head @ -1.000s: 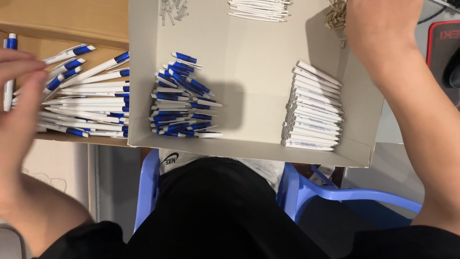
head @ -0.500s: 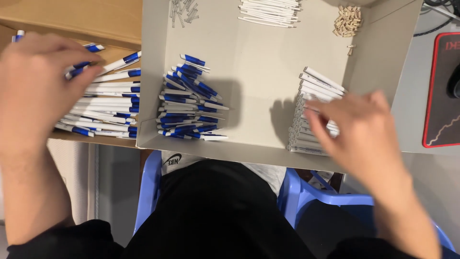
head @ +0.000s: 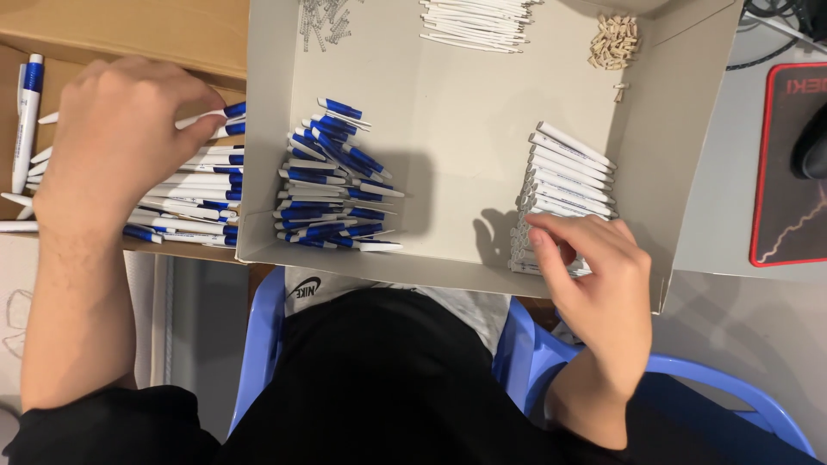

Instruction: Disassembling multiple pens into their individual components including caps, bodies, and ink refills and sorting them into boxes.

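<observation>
White pen barrels [head: 564, 185], stacked at the right of a grey cardboard tray [head: 448, 138], meet the right hand [head: 594, 275], fingers curled onto the nearest ones. Outside the tray's left wall, the left hand [head: 121, 138] pinches a white-and-blue pen [head: 211, 118] above a pile of finished pens [head: 194, 198].

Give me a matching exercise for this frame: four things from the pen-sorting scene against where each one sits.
Things:
1. left hand
2. right hand
3. blue-and-white pen halves
4. tan small parts

Places:
A. top right corner of the grey tray
B. on the white barrels at the tray's right side
C. on the finished pens in the brown box
D. heaped at the tray's left

Pairs: 1-C, 2-B, 3-D, 4-A
</observation>
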